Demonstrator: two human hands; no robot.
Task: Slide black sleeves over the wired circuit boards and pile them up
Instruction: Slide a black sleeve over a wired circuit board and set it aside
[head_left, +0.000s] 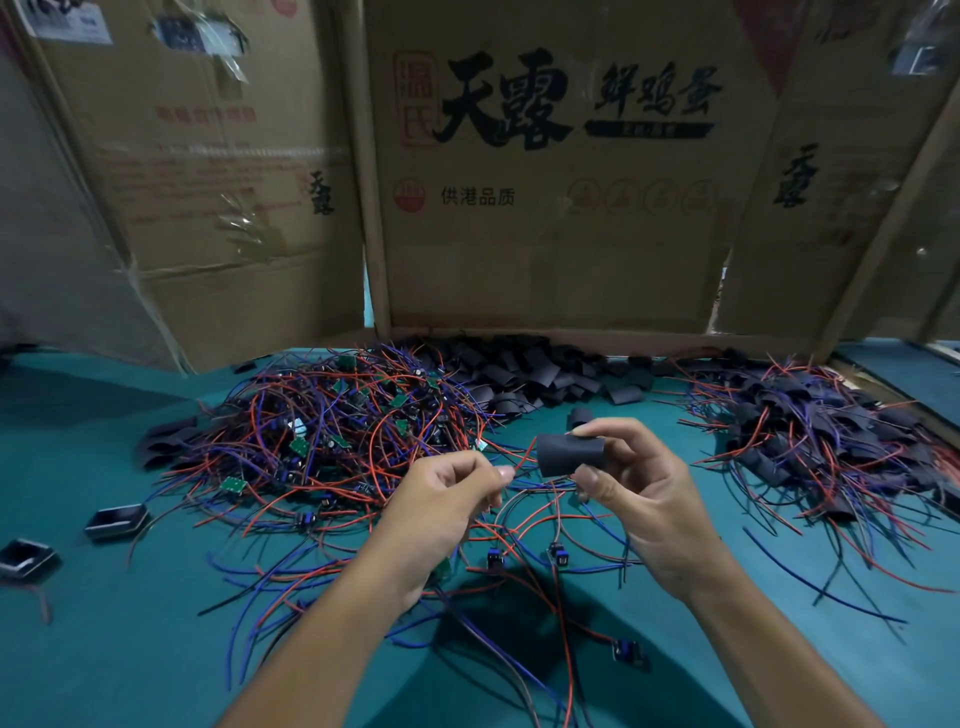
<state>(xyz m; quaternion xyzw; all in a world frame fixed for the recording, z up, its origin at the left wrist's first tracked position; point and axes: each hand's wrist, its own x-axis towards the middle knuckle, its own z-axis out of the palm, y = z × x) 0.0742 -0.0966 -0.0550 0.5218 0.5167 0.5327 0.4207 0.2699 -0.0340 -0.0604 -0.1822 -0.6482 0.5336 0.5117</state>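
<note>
My right hand (641, 499) pinches a black sleeve (570, 455) between thumb and fingers, held above the green table. My left hand (447, 496) pinches red wires (522, 460) that run into the sleeve's left end. A big tangle of bare wired circuit boards (332, 431) with red and blue wires lies at the left and centre. Empty black sleeves (530, 371) are heaped at the back centre. A pile of sleeved boards (826, 436) lies at the right.
Cardboard boxes (545, 208) wall off the back of the green table (104, 649). Two small black housings (117, 519) sit at the left edge. Loose wired boards (556, 553) and stray wires lie under and in front of my hands.
</note>
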